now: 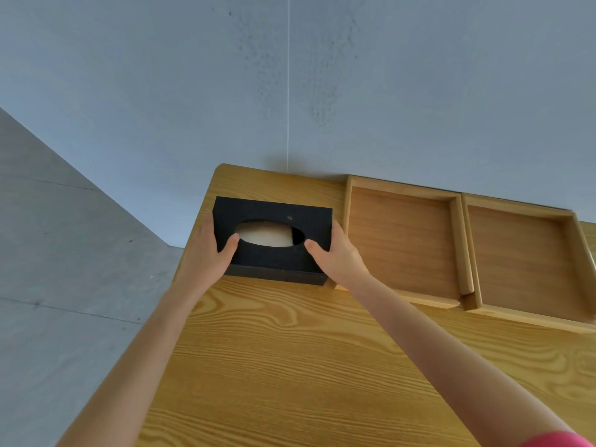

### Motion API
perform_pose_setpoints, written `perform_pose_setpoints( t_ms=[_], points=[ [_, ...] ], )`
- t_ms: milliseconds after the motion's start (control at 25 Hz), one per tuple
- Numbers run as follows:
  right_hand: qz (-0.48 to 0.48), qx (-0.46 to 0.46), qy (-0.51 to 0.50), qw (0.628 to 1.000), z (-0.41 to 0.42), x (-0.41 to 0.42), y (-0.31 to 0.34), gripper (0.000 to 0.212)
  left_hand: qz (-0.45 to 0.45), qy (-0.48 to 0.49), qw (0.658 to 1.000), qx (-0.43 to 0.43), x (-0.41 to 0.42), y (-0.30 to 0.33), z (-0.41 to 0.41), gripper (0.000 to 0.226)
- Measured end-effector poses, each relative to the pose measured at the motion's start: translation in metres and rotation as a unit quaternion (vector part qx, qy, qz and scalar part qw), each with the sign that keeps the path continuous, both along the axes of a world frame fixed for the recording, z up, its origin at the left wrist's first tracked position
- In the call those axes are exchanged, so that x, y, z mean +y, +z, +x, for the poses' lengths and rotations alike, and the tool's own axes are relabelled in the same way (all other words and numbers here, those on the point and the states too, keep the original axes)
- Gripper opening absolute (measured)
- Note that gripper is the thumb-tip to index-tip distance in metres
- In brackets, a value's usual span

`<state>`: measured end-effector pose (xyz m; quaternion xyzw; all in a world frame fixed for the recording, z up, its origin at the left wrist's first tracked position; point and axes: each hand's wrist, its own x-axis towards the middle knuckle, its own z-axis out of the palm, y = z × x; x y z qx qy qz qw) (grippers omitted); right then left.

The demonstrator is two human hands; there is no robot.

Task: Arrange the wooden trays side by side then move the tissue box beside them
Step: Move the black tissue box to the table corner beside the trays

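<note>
Two hands (206,253) (335,256) gripping tissue box (274,253) ends, long axis left-right, beside trays (403,240)

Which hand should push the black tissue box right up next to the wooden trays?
Probably the left hand. It holds the tissue box on the end away from the left tray, so it can push that way. The right hand sits between box and tray and would need to move out.

Wood-grain surface (290,366) set against a grey wall. On it: black tissue box (274,256) near the far left corner, then two shallow wooden trays, left tray (403,243) just beside the box, right tray (522,266) touching the left tray, both along the far edge.
</note>
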<state>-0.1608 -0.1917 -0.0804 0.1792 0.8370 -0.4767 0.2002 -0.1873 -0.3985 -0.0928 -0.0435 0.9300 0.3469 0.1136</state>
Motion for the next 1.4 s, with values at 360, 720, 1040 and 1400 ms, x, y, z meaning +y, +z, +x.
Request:
perform_pose_setpoints(
  t_ms=[360,720,1040,1400],
  points=[
    [0.295,0.184,0.226,0.91,0.034,-0.001,-0.024,0.08,-0.251,-0.128,0.959,0.043,0.023,-0.015,0.035,0.094],
    [0.309,0.191,0.225,0.904,0.007,-0.002,-0.033,0.078,-0.254,-0.13,0.956,0.063,0.022,-0.029,0.008,0.118],
    [0.298,0.202,0.2,0.911,-0.047,-0.01,-0.038,0.077,-0.256,-0.127,0.954,0.087,0.018,-0.032,-0.049,0.103],
    [0.3,0.229,0.188,0.907,-0.081,-0.017,-0.044,0.078,-0.243,-0.14,0.956,0.092,0.007,-0.035,-0.096,0.092]
  ],
)
